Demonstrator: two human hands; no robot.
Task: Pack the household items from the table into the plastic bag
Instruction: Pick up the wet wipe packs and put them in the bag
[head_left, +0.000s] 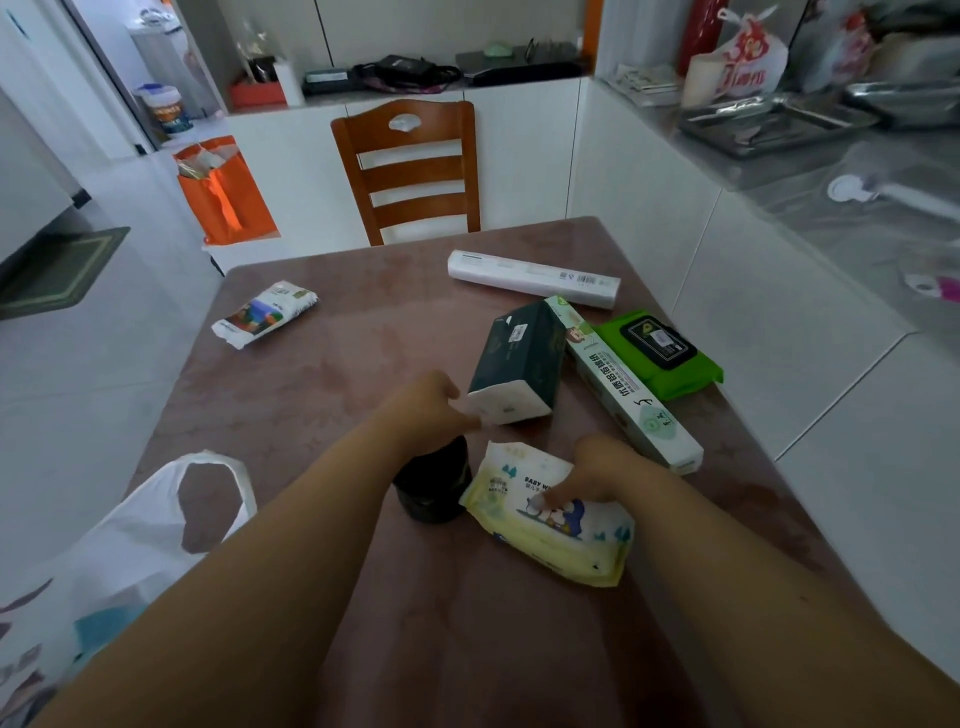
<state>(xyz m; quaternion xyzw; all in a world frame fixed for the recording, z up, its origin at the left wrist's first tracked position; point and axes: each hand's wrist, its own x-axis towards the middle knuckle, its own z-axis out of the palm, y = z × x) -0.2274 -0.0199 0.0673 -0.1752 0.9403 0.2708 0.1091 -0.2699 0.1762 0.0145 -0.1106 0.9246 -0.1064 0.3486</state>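
Observation:
A white plastic bag (130, 551) lies open at the table's near left edge. My right hand (597, 473) grips a yellow baby wipes pack (550, 530), thumb on top. My left hand (431, 408) reaches over a black roll (431, 488) and pinches the near corner of a dark green tissue pack (519, 364). Further right lie a long white-green box (628, 389) and a green wipes pack (660, 353). A white roll (535, 278) is at the far side, and a small colourful tissue pack (265, 314) is at the far left.
The brown table (311, 415) has a wooden chair (410, 171) at its far end. An orange bag (223, 192) stands on the floor behind. A white counter (779, 171) with trays and bags runs along the right.

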